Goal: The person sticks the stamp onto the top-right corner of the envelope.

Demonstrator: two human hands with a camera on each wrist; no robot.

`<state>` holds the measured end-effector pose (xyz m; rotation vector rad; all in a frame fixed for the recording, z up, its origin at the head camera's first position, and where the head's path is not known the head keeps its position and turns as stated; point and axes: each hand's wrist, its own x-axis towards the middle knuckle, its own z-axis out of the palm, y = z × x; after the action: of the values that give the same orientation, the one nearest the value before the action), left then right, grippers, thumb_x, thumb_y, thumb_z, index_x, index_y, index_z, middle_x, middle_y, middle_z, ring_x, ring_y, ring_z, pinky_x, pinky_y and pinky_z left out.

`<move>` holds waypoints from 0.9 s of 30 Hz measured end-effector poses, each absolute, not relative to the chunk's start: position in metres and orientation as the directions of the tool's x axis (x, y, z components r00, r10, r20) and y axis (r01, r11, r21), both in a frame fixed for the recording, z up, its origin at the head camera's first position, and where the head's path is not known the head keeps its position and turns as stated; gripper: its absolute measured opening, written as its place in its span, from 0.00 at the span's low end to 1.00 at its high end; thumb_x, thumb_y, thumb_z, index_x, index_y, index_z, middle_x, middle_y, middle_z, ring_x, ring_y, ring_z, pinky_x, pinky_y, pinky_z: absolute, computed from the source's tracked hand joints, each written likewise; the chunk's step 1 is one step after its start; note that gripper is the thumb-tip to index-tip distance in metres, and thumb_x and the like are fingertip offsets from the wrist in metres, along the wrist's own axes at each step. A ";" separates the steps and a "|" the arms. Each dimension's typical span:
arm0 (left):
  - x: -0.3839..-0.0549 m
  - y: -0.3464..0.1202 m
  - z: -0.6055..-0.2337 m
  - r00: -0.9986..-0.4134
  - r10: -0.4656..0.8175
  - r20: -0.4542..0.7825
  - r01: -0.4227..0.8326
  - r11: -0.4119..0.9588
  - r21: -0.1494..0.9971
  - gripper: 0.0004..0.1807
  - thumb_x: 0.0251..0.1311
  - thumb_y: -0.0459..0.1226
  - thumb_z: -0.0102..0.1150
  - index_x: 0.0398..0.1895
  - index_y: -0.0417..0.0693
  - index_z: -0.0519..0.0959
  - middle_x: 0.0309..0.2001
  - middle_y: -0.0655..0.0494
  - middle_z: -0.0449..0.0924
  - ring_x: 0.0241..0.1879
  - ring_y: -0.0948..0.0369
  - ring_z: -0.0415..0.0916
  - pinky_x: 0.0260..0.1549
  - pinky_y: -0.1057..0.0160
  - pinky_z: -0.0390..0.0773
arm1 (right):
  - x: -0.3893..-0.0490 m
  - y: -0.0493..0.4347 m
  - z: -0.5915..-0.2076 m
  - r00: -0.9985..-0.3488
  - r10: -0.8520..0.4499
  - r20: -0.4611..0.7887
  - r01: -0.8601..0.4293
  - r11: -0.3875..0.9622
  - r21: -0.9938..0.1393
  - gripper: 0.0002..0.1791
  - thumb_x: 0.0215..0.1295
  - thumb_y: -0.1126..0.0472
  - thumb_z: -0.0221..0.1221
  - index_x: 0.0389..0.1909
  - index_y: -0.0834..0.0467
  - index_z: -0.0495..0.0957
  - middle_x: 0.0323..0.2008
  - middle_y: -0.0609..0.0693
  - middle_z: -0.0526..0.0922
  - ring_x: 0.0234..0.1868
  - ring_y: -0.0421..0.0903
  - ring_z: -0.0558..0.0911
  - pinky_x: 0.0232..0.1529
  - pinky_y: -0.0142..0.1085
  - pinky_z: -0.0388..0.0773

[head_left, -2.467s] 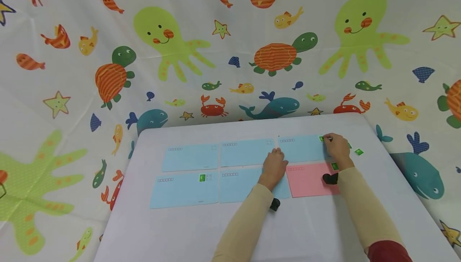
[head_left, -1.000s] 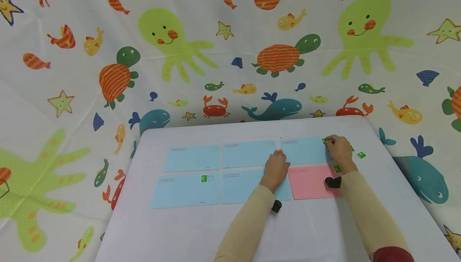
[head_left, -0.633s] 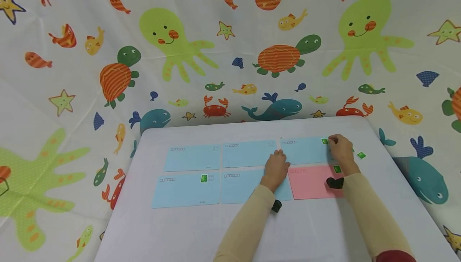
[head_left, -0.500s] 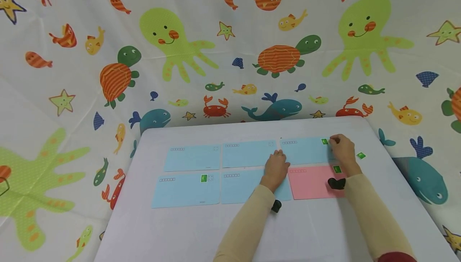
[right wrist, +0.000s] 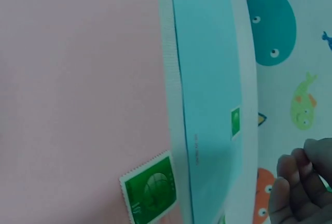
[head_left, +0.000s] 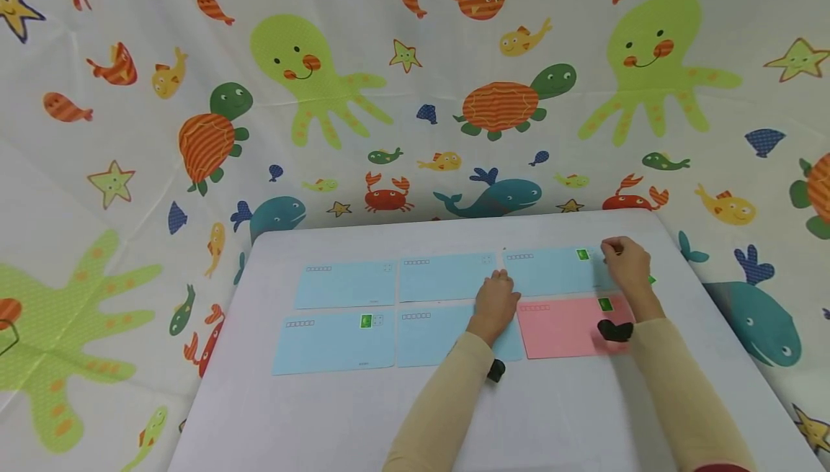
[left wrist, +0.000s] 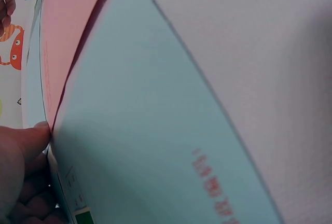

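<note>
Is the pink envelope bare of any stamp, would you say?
No, a green stamp lies on the pink envelope, near its far edge.

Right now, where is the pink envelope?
In the head view, the pink envelope lies at the right end of the near row, beside a blue envelope, with a green stamp near its upper right corner.

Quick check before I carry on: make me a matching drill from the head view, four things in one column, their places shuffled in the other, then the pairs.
1. Pink envelope
2. Left hand
3. Right hand
4. Sea-creature cloth

A. Just right of the far row's green stamp
B. Hanging behind the table
C. Right end of the near row
D. Over the near row's middle blue envelope

Pairs: 1-C, 2-D, 3-A, 4-B
</note>
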<state>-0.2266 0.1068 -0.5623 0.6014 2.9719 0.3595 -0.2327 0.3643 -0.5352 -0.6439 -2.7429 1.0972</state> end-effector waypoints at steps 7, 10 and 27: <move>-0.227 0.107 -0.563 -0.917 0.399 -0.024 0.383 0.892 0.239 0.23 0.70 0.47 0.58 0.63 0.46 0.79 0.68 0.54 0.76 0.70 0.61 0.71 0.66 0.62 0.74 | -0.228 0.367 -0.525 -0.896 0.443 -0.041 0.346 0.635 -0.690 0.25 0.80 0.52 0.44 0.62 0.68 0.72 0.52 0.68 0.78 0.49 0.60 0.79 0.41 0.33 0.72; -0.226 0.107 -0.561 -0.918 0.395 -0.023 0.378 0.892 0.248 0.23 0.70 0.46 0.58 0.63 0.46 0.79 0.68 0.54 0.76 0.70 0.61 0.70 0.66 0.62 0.73 | -0.226 0.368 -0.522 -0.894 0.447 -0.022 0.338 0.643 -0.687 0.26 0.80 0.51 0.43 0.62 0.67 0.72 0.52 0.67 0.79 0.49 0.60 0.80 0.42 0.32 0.71; -0.226 0.107 -0.562 -0.915 0.403 -0.028 0.389 0.897 0.209 0.23 0.71 0.47 0.57 0.63 0.46 0.79 0.67 0.54 0.76 0.68 0.61 0.72 0.66 0.63 0.73 | -0.211 0.389 -0.507 -0.870 0.493 -0.028 0.373 0.619 -0.691 0.29 0.79 0.47 0.44 0.64 0.67 0.71 0.54 0.67 0.78 0.51 0.58 0.79 0.31 0.20 0.68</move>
<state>-0.2261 0.1069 -0.5617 0.6256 2.9903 0.3074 -0.2112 0.3890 -0.5067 -0.7221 -2.6761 1.0859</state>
